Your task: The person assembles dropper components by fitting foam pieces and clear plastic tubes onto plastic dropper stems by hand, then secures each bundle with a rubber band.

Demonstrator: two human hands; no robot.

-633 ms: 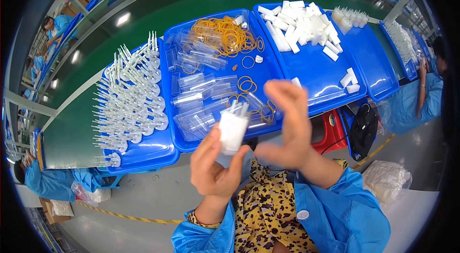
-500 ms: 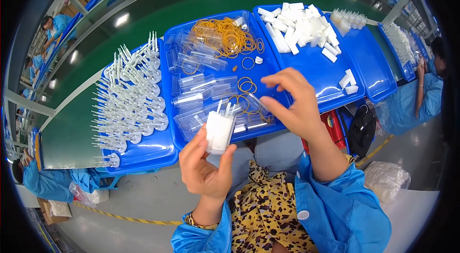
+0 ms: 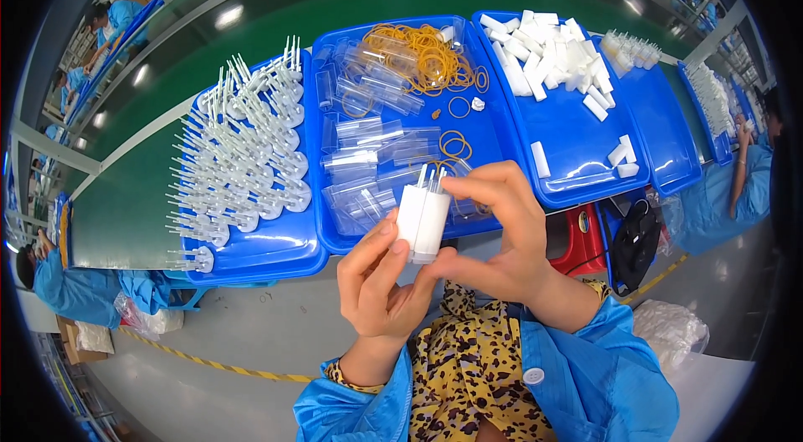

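Observation:
In front of my body, just over the near edge of the middle tray, both hands hold a small assembly of white foam blocks (image 3: pixel 422 220). Thin translucent rods stick out of its top, and a clear base shows at its bottom. My left hand (image 3: pixel 378 283) grips it low on the left with thumb and fingers. My right hand (image 3: pixel 506 233) holds it from the right, index finger at the upper edge and thumb near the base. Two white faces show with a seam between them; the side toward my palms is hidden.
The left blue tray (image 3: pixel 268 256) bears many round bases with upright rods (image 3: pixel 242 149). In the middle tray (image 3: pixel 502 128) lie clear plastic sleeves (image 3: pixel 364 166) and yellow rubber bands (image 3: pixel 431 57). White foam blocks (image 3: pixel 556 53) fill part of the right tray. A red stool (image 3: pixel 581 241) stands below.
My right hand has come in from the right, where it was open and apart, and now grips the assembly. The assembly has shifted slightly right in the view.

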